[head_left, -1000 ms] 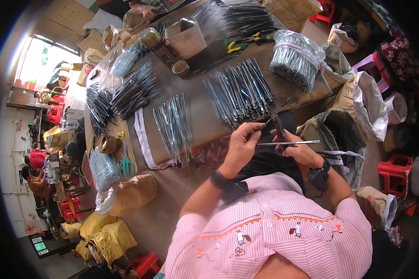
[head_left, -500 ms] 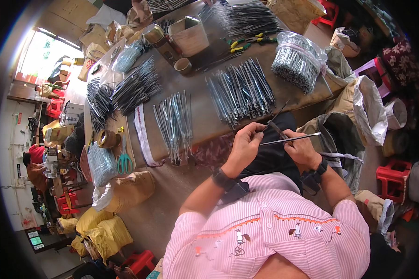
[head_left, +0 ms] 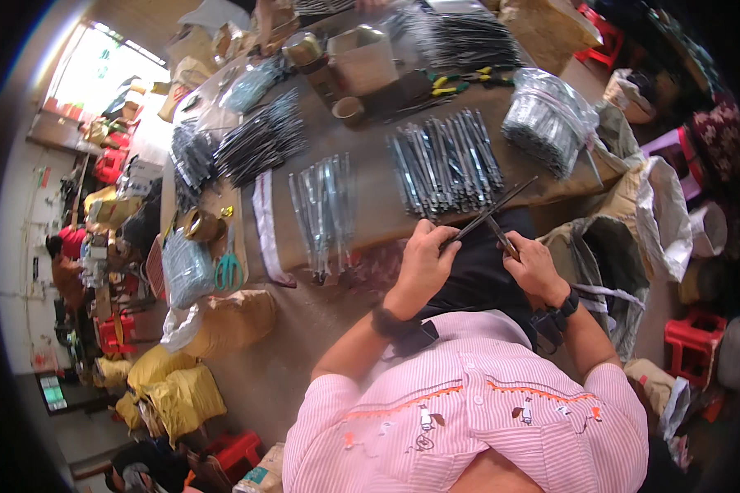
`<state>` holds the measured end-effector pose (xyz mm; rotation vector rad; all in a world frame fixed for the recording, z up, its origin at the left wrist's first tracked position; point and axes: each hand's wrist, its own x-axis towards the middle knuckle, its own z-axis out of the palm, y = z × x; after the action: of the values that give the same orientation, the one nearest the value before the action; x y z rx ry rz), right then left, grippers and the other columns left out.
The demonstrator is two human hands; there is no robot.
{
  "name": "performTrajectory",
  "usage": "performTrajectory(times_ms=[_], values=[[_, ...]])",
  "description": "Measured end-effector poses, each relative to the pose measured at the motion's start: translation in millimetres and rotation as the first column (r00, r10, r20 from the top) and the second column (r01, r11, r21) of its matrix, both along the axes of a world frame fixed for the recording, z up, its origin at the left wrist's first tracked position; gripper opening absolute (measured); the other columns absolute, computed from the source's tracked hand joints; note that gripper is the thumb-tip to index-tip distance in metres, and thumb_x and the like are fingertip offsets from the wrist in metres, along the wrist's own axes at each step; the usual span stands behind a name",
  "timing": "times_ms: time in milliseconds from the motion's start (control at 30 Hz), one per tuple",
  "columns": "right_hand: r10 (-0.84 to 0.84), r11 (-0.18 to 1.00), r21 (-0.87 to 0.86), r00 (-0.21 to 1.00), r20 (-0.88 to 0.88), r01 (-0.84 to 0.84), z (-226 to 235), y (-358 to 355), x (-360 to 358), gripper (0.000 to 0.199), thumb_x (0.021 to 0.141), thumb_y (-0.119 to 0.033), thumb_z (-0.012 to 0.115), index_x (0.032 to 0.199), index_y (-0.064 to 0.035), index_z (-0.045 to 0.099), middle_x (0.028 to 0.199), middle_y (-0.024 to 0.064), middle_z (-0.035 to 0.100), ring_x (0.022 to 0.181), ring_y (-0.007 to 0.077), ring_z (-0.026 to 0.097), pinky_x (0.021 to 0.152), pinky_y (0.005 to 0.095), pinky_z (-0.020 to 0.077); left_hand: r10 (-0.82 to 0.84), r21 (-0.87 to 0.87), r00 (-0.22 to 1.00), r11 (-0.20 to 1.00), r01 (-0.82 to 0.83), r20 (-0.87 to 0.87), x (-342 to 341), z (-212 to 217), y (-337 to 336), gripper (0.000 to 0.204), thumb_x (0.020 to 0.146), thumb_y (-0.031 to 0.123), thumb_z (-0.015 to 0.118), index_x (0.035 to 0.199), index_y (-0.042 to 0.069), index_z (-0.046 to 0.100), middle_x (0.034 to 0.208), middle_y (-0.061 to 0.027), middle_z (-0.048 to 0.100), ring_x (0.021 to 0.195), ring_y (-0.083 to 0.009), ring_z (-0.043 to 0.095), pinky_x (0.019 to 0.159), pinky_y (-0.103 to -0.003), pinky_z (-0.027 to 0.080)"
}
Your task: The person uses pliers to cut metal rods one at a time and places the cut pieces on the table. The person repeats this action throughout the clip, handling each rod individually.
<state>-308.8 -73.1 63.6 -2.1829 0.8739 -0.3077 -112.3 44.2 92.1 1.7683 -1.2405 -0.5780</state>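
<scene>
In front of my lap my left hand (head_left: 423, 261) pinches dark thin metal rods (head_left: 501, 201) that slant up and away to the right; how many is unclear. Opposite it, my right hand (head_left: 534, 267) is closed around a narrow flat metal piece (head_left: 499, 232), whose far end meets or crosses the rods. Its kind is hard to make out. Just beyond my hands, on the table (head_left: 370, 209), a wide row of metal rods (head_left: 446, 163) lies side by side, and a smaller row (head_left: 324, 209) rests to its left.
A plastic-wrapped bundle of rods (head_left: 547, 123) stands at the table's right. Behind are pliers (head_left: 446, 85), a bin (head_left: 362, 62) and a flask (head_left: 308, 57). Teal scissors (head_left: 228, 267) lie by a tape roll (head_left: 201, 223) at left. Open sacks (head_left: 608, 255) stand at my right.
The rod that lay across between my hands has swung up to slant away with the other in my left hand. The whole view has shifted a little as my head moved.
</scene>
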Motion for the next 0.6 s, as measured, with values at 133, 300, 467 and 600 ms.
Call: performTrajectory(times_ms=[133, 300, 467, 600], values=[[0.028, 0.994, 0.105, 0.998, 0.062, -0.035, -6.3, 3.7, 13.8, 0.023, 0.077, -0.014, 0.053, 0.098, -0.0054, 0.058, 0.079, 0.0204, 0.061, 0.077, 0.0414, 0.058, 0.068, 0.0449, 0.0456, 0.165, -0.101, 0.984, 0.982, -0.158, 0.064, 28.0, -13.1, 13.2, 0.016, 0.082, 0.009, 0.065, 0.094, 0.000, 0.068, 0.082, -0.0183, 0.057, 0.078, -0.0351, 0.058, 0.071, -0.038, 0.046], [-0.034, 0.943, 0.333, 0.985, 0.168, -0.025, -17.3, -0.1, 16.8, 0.024, 0.078, -0.009, 0.050, 0.100, -0.0016, 0.058, 0.070, 0.0114, 0.061, 0.063, 0.0244, 0.060, 0.062, 0.0328, 0.0462, 0.504, -0.092, 0.824, 0.862, -0.498, 0.258, 107.3, -43.0, 39.9, 0.020, 0.085, 0.015, 0.061, 0.091, -0.002, 0.069, 0.085, -0.0223, 0.062, 0.082, -0.0372, 0.061, 0.074, -0.042, 0.047], [-0.110, 0.886, 0.464, 0.961, 0.253, -0.021, -23.4, 0.3, 14.8, 0.025, 0.077, -0.005, 0.046, 0.098, 0.0028, 0.057, 0.069, 0.0070, 0.060, 0.059, 0.0133, 0.056, 0.057, 0.0267, 0.0458, 0.583, 0.031, 0.676, 0.746, -0.665, 0.451, 164.7, -67.5, 61.7, 0.024, 0.084, 0.017, 0.062, 0.093, -0.004, 0.069, 0.085, -0.0246, 0.062, 0.084, -0.0388, 0.060, 0.078, -0.043, 0.048], [-0.148, 0.860, 0.511, 0.951, 0.270, -0.011, -25.7, 2.2, 10.1, 0.025, 0.077, -0.004, 0.044, 0.098, 0.0024, 0.057, 0.071, 0.0067, 0.059, 0.059, 0.0119, 0.055, 0.057, 0.0255, 0.0456, 0.547, 0.137, 0.661, 0.708, -0.693, 0.514, 162.2, -71.7, 57.3, 0.026, 0.082, 0.018, 0.063, 0.097, -0.003, 0.068, 0.091, -0.0239, 0.061, 0.092, -0.0397, 0.058, 0.083, -0.045, 0.046]])
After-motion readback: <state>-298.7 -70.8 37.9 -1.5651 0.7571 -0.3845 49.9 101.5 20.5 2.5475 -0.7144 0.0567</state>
